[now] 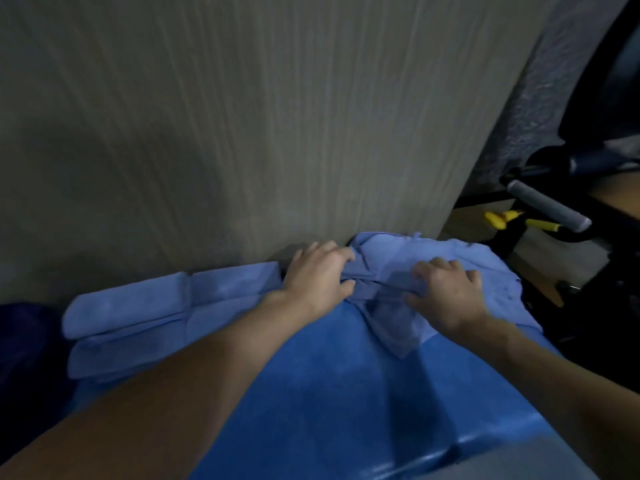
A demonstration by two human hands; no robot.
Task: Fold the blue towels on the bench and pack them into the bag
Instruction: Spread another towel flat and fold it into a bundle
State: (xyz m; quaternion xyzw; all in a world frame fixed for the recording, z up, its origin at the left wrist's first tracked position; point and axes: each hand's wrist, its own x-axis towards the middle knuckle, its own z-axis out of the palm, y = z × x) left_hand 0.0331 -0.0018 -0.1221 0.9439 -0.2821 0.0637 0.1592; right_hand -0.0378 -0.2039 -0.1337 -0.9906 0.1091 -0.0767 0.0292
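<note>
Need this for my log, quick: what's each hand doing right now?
Left hand: fingers curled, gripping the crumpled blue towel.
Right hand: fingers curled, gripping the same towel.

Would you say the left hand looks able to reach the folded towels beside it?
Probably yes: the folded towels lie just beside the left hand, nothing between, though it must first release the crumpled towel it grips.

Fingertips of left hand (317, 275) and right hand (446, 292) partly buried in folds of crumpled towel (398, 258); dark blue mass (24, 348) cut off at left edge, identity undetermined; black equipment (606, 133) truncated at right edge, type indeterminate; near corner of folded towels (138, 306) covered by left forearm (180, 403).
</note>
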